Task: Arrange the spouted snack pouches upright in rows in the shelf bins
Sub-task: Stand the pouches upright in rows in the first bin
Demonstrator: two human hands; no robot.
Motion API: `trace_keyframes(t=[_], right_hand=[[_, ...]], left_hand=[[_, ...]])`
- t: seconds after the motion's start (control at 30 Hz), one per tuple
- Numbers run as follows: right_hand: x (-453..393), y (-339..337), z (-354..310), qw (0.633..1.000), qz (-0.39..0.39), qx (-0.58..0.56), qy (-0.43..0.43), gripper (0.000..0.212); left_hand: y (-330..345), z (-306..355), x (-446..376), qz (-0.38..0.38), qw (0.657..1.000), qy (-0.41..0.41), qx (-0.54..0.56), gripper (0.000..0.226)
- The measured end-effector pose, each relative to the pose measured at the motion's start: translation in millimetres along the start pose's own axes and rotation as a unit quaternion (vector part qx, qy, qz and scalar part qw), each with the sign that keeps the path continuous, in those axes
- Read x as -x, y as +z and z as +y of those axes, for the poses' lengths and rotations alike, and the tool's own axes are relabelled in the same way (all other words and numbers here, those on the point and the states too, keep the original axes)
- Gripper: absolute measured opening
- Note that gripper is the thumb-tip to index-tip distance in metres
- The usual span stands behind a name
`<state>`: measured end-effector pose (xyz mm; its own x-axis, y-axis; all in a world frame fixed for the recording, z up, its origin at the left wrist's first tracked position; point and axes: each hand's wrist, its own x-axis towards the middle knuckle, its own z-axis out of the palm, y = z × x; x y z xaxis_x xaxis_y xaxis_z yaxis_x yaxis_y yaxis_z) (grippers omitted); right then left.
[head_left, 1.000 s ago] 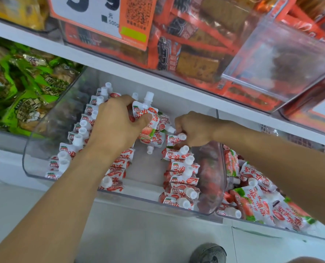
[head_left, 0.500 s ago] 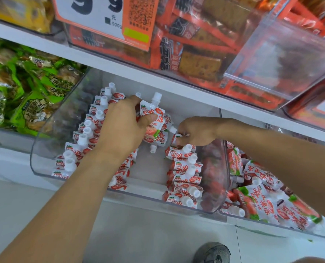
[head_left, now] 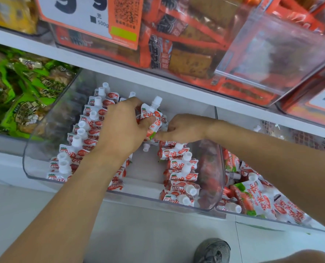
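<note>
Far in bin (head_left: 43,168): left hand (head_left: 123,128) gripping light, soft pouch (head_left: 151,118); right hand (head_left: 184,128) pinching another; best held below stiff spout.

"500g" on price sign (head_left: 85,18)

Right hand (head_left: 184,128) fingers hidden, maybe gripping; price tag (head_left: 89,16) cropped.

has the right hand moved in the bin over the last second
Yes. The right hand has slid left along the clear bin, closing on the pouch the left hand holds.
</note>
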<state>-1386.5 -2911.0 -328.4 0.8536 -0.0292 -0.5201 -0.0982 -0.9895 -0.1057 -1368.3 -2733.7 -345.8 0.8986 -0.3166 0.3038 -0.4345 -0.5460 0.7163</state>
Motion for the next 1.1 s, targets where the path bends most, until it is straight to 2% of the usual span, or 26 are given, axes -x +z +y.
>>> trace_keyframes(t=[0.07,0.13,0.27,0.47,0.7,0.77,0.83,0.9,1.1], right_hand=[[-1,12,-9,0.999,0.020,0.035,-0.010,0.047],[-2,18,-12,0.997,0.030,0.066,-0.010,0.048],[4,7,-6,0.985,-0.035,0.170,-0.010,0.043],[5,2,-10,0.980,-0.117,0.163,-0.014,0.041],[7,3,-10,0.974,-0.160,0.158,-0.027,0.045],[20,7,0,0.985,-0.116,0.124,-0.022,0.050],[40,14,13,0.991,0.009,0.127,-0.032,0.045],[62,24,21,0.979,0.111,0.161,-0.048,0.037],[84,41,27,0.964,0.182,0.159,-0.106,0.033]], left_hand=[[1,0,0,0.000,1.000,0.000,0.001,0.023],[1,-1,1,-0.003,1.000,0.001,-0.005,0.025],[0,-2,3,0.003,1.000,-0.003,-0.007,0.031],[-2,-1,1,0.004,1.000,-0.009,0.011,0.026],[1,0,3,-0.022,0.999,-0.026,0.036,0.027],[3,1,3,-0.028,0.999,-0.027,0.032,0.030],[7,3,4,-0.025,0.999,-0.022,0.024,0.031],[13,9,3,-0.017,1.000,-0.013,0.019,0.029],[47,27,-20,-0.008,0.997,-0.006,0.072,0.023]])
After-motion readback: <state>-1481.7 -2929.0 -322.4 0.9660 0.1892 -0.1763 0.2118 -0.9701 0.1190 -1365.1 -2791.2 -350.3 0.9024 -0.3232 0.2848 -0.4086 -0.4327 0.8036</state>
